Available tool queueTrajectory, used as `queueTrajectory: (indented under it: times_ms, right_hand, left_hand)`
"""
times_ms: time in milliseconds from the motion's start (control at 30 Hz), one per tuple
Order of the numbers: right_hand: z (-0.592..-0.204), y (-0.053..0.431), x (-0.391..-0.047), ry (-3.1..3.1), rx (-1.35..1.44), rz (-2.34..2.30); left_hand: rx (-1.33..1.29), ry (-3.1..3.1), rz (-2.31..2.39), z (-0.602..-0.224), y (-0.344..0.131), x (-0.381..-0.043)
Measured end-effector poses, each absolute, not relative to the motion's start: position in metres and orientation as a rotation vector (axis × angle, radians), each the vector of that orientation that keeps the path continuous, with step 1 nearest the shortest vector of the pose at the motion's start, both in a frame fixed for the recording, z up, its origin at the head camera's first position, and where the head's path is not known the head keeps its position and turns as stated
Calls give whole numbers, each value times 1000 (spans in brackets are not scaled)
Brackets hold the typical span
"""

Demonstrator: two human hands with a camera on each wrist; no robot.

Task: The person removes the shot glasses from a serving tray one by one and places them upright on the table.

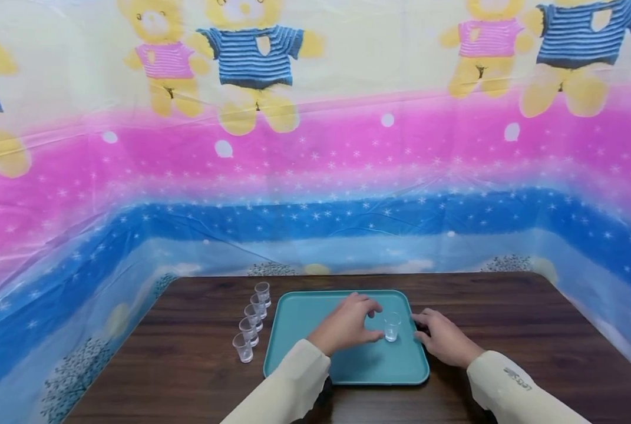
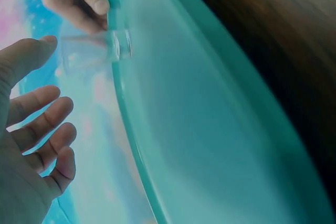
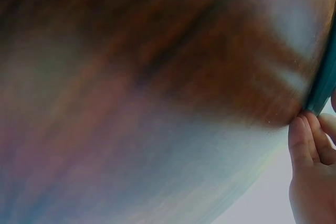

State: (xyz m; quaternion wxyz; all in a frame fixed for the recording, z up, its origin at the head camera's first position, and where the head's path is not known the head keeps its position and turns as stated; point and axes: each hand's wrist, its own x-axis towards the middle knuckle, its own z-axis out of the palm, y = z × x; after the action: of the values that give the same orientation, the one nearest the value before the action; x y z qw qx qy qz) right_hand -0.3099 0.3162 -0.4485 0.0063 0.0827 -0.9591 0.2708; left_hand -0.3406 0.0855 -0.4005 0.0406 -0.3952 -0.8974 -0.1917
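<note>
A clear little shot glass (image 1: 392,327) stands upright on the right part of a teal tray (image 1: 299,353). My left hand (image 1: 347,324) reaches over the tray, thumb and fingers spread apart beside the glass. In the left wrist view, the left thumb (image 2: 31,59) points at the rim of the glass (image 2: 94,51), and the other fingers are loosely bent with nothing in them. At the tray's right edge, my right hand (image 1: 445,338) holds the rim between thumb and fingers. The right wrist view shows its fingertips against the tray edge (image 3: 320,87).
Several more clear shot glasses (image 1: 248,331) stand in a slanting row on the dark wooden table (image 1: 188,353), left of the tray. A cloth backdrop (image 1: 315,165) with printed bears hangs behind and on both sides of the table.
</note>
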Motion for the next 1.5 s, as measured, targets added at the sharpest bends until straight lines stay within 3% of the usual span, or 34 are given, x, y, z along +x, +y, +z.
queueTrajectory:
  times_ms: [333,1000,1500]
  right_hand:
    - [-448,314,-308,-2983,289,839]
    - [-447,316,-307,-2989,283,801]
    - [-452,315,-310,-2993,282,793]
  left_hand:
    - [-1184,-2763,-488,-400,115,-340]
    - [-1162,-2799,-466,-397,126,-341]
    - [-1152,-2710,-451,-381,84,-335]
